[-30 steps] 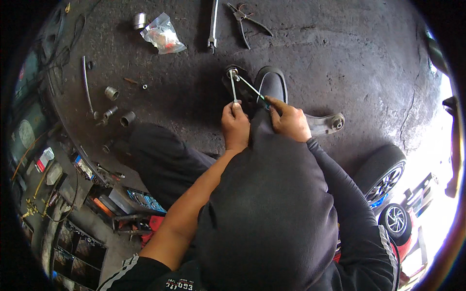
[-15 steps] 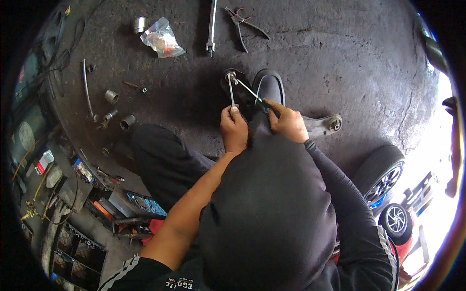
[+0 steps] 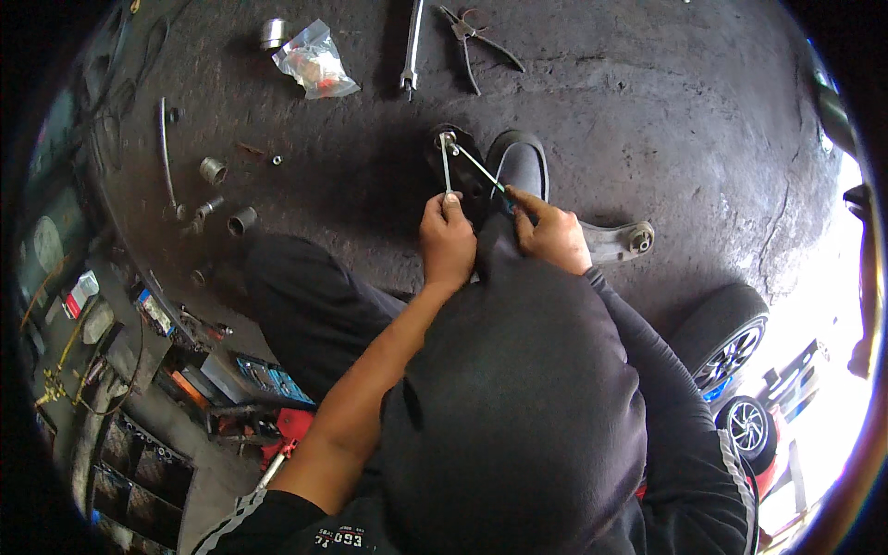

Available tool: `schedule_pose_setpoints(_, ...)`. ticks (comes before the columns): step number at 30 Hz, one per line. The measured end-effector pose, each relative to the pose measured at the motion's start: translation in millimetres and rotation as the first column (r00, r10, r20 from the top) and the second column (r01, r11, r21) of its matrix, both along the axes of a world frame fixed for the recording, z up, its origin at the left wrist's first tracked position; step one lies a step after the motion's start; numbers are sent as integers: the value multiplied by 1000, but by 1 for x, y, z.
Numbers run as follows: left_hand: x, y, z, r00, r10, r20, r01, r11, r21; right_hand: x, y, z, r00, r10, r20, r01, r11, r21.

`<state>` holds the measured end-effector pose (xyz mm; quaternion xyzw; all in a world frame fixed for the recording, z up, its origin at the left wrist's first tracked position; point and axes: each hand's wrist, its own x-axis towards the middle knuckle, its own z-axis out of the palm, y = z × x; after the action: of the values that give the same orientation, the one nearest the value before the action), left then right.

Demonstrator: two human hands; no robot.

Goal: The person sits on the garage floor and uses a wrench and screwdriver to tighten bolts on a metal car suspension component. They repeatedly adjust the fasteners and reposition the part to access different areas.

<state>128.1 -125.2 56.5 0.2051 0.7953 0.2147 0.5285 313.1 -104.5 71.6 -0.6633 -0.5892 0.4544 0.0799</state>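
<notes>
My left hand (image 3: 448, 242) is clamped on a metal rod (image 3: 446, 166) running straight ahead — my right hand (image 3: 553, 231) pinches a screwdriver (image 3: 481, 169) angled up-left — both tips meet at the bushing (image 3: 450, 141) on the floor.

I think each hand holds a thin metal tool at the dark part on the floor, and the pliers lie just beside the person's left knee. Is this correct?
Not quite. The head view shows the pliers far up the floor, beside the long wrench, not at the knee. The rest holds: left hand and right hand each hold a thin metal tool at the dark part.
</notes>
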Motion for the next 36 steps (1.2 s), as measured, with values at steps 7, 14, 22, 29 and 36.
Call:
schedule_pose_setpoints(7, 11, 4, -3, 979, -46, -198, 65, 994, 93, 1, 3, 1, 999, 24, 22, -24, 1000, 14)
schedule_pose_setpoints(14, 1, -9, -4, 952, -102, -288, 138, 985, 107, 1, 4, 0, 1000, 11, 18, -11, 1000, 0)
schedule_pose_setpoints(22, 1, -11, -16, 983, -48, -178, 74, 988, 139, 2, 1, -4, 1000, -7, 3, 7, 1000, -5)
schedule_pose_setpoints(29, -11, 0, -10, 962, -179, -207, 199, 977, 77, 3, 6, 4, 998, 14, 59, -6, 991, -135)
schedule_pose_setpoints(36, -32, 17, 4, 986, -167, 3, 167, 986, 4, 8, 16, 6, 995, 82, 52, -79, 995, -67)
